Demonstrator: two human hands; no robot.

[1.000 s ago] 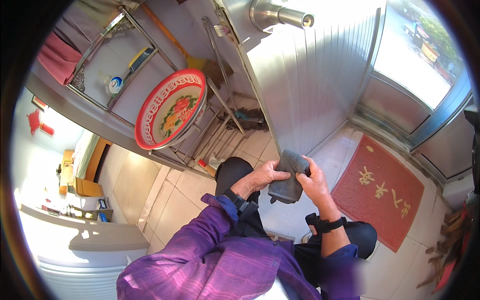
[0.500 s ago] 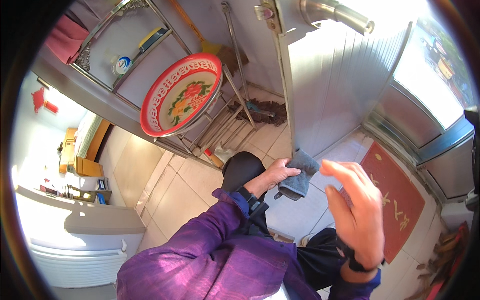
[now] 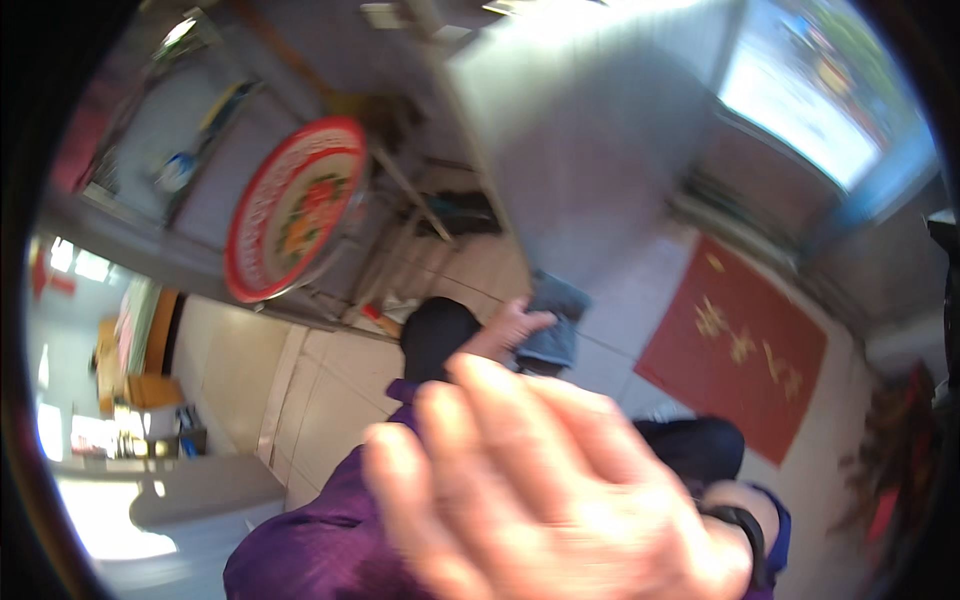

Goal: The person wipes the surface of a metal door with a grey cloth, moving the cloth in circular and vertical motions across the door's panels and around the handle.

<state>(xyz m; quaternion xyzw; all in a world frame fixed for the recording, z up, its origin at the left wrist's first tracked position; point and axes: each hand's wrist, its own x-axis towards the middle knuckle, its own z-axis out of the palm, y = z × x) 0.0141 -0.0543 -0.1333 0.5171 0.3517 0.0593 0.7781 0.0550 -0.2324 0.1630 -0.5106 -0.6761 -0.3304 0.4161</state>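
My left hand (image 3: 510,327) grips a folded grey-blue cloth (image 3: 557,322), thumb on top, beside the lower edge of the door. Close to the camera, my right hand (image 3: 560,480) is raised with its back showing and its fingers stretched out, slightly apart; motion smears it, and I see nothing in it. It covers much of my purple sleeve and lap. Beyond my left hand stands the white door panel (image 3: 590,170).
A red-rimmed basin with a flower pattern (image 3: 250,250) sits on a metal rack at the left. A red mat with yellow characters (image 3: 690,365) lies on the tiled floor at the right. A dark mop head (image 3: 460,213) rests behind the rack.
My right hand has swung left and up close to the camera. The view has shifted, so the surroundings sit further left. My left hand still holds the cloth.
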